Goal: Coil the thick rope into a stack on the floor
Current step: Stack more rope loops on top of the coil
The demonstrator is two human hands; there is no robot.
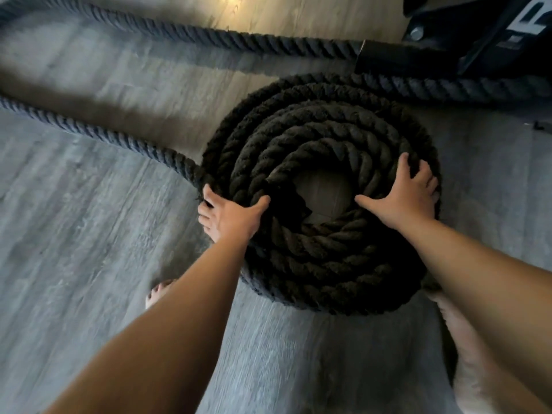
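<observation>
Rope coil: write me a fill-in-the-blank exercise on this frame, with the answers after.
1. Spread on top of the coil lies the person's ____.
2. Through the coil's central hole shows the ____.
3. The nearer loose rope meets the coil beside the person's ____.
4. The foot by the forearm is ____.
Missing: right hand; floor; left hand; bare.

Grey wood-look plank floor [89,294], motion-blurred. Warm light patch [239,7] top centre. Black metal equip. base [466,40] upper right, w/ silver bolt [416,33] & white lettering [528,22].
</observation>
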